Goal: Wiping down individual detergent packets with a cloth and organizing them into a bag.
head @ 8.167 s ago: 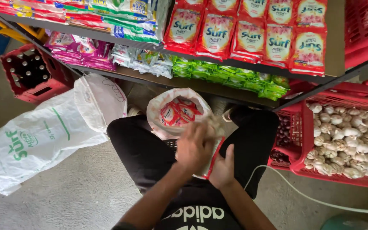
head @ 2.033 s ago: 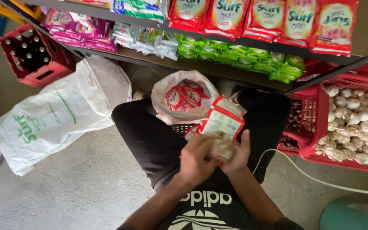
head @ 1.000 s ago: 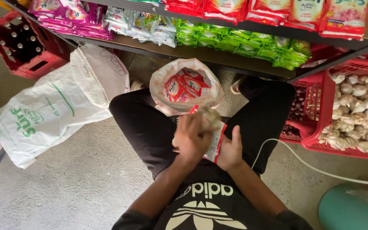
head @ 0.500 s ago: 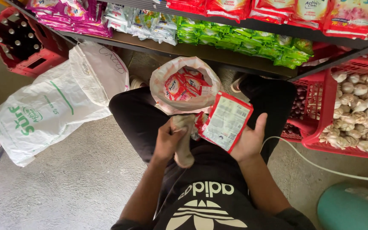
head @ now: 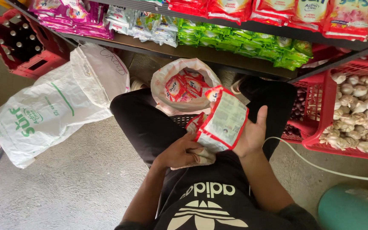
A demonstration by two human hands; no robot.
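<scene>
Open sack (head: 162, 91) holds red sachets (head: 184, 85); right hand (head: 252, 132) clasps a sachet stack (head: 224, 123), left hand (head: 179, 151) grips cloth (head: 201, 156)

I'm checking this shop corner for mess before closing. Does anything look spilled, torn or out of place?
Nothing looks spilled or torn. The big white sack lies slumped on the floor by the shelf. The right hand holds up a strip of red-edged sachets, the left hand rests on a cloth, and the open bag of red packets stands upright.

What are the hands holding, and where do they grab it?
The right hand props up a stack of red and white sachets from its right side. The left hand grips its lower left corner, over a cloth.
</scene>
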